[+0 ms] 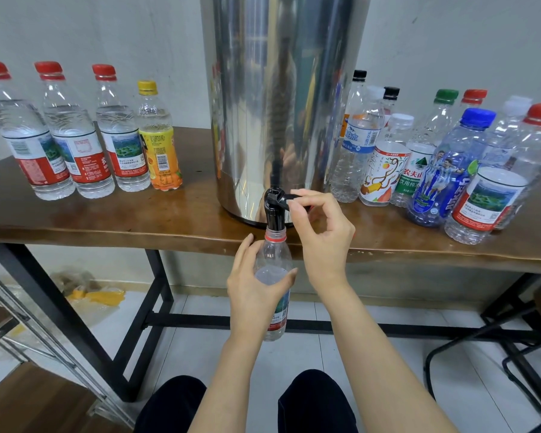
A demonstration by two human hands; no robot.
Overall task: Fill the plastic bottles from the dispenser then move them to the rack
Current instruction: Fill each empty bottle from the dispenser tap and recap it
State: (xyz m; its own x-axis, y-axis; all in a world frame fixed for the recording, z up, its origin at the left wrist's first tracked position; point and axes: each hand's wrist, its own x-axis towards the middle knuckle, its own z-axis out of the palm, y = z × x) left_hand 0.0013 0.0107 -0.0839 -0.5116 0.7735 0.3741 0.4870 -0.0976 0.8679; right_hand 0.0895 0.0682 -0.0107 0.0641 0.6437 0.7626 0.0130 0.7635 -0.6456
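— What do the hands hold?
— The left hand [256, 285] grips the uncapped bottle [274, 260] below the table's front edge [169, 235]; the right hand [320, 235] pinches the tap lever [289, 200].
— And beyond?
— The bottle's mouth meets the black tap [274, 214] of the steel dispenser [281, 104], mid-table.

A mirror-bright silver dispenser [281, 98] with a black tap [274, 207] is seen at the upper centre of the frame on a brown wooden table [138, 214]. At the upper left, three clear bottles [63, 132] capped in red and labelled red and white are lined up beside a yellow-capped bottle [159, 139] with a yellow-orange label. At the right, a blue-capped bottle [447, 170] with a blue pictured label is set among others.
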